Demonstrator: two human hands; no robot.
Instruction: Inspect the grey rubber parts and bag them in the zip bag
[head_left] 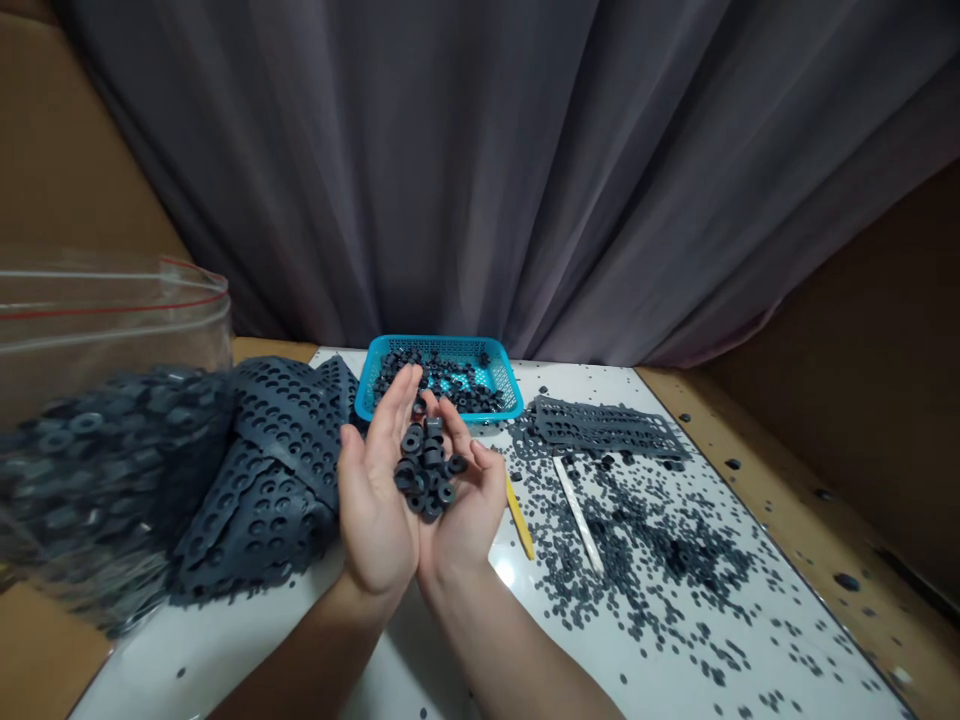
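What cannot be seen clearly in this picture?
Head view:
Plastic bag: blurred, cut by the left edge.
Blue basket: front rim partly hidden behind the left hand and right hand.
Both palms: covered by the black rings.
Specks on the table: too small to identify.

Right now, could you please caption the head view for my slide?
Cupped left hand and right hand hold dark rings near a blue basket.

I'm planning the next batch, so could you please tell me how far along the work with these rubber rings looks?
Done: punched sheets lie piled at left, and the clear bag and blue basket already hold rings. In hand: the left hand and right hand, cupped together, carry a heap of rings. Left: small dark discs litter the white table, and one perforated strip lies behind them.
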